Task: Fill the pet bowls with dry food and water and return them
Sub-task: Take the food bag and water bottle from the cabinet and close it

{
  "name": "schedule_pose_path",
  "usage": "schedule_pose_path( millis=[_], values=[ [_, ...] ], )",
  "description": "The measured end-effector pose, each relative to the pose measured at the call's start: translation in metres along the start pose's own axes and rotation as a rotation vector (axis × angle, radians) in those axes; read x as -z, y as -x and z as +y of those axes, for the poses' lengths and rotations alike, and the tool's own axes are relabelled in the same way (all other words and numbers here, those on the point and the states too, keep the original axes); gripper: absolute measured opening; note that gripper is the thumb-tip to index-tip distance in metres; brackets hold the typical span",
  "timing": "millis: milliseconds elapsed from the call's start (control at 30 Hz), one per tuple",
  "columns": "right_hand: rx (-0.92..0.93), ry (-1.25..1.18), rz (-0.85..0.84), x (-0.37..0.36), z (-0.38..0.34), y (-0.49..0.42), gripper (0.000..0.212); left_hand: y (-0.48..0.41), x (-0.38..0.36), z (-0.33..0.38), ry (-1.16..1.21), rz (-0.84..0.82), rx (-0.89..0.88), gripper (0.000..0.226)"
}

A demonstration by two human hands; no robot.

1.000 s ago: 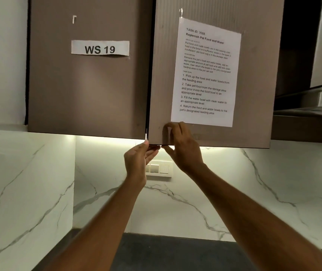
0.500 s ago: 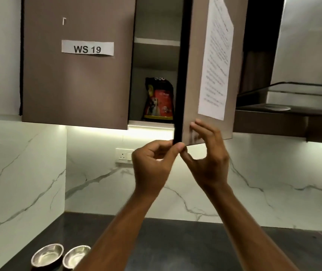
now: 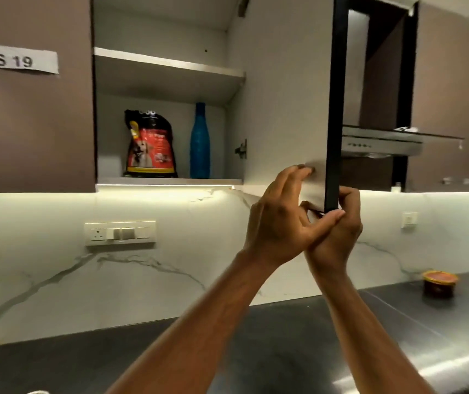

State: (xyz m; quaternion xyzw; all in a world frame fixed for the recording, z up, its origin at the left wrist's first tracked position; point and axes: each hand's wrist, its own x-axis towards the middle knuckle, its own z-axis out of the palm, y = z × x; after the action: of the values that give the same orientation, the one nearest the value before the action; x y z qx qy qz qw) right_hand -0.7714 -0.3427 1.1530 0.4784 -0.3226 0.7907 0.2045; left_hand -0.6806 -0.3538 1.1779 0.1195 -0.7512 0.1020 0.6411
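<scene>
Food bag [image 3: 150, 145]: upright on shelf [image 3: 216, 181] beside bottle [image 3: 200, 140]; exposed because my left hand [image 3: 281, 220] and right hand [image 3: 338, 234], together, pinch door [image 3: 284, 95] corner.

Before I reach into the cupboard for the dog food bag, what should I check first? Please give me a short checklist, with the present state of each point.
1. The cupboard door is open far enough: ok, the lower shelf shows fully.
2. The food bag stands upright: ok, it is on the lower shelf, left of the blue bottle, with a gap between them.
3. A hand is free to take it: not ok, the left hand and the right hand both grip the door's lower corner.
4. The bag's top is sealed: cannot tell.
5. The bowls wait on the counter: cannot tell, none are in view.
</scene>
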Motion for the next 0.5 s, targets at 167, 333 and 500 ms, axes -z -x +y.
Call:
schedule_pose_path(
  millis=[167, 333, 500],
  values=[
    [-0.167, -0.114, 0.032, 0.022, 0.005, -0.013, 0.013, -0.009, -0.035, 0.011, 0.083, -0.024, 0.04, 0.079],
    [-0.138, 0.052, -0.013, 0.03, 0.004, -0.003, 0.032, -0.001, -0.049, 0.004, 0.179, 0.005, 0.071, 0.073],
    [-0.465, -0.131, -0.019, 0.02, 0.011, 0.034, 0.039, 0.025, -0.045, -0.021, 0.264, -0.02, 0.15, 0.055]
  ],
)
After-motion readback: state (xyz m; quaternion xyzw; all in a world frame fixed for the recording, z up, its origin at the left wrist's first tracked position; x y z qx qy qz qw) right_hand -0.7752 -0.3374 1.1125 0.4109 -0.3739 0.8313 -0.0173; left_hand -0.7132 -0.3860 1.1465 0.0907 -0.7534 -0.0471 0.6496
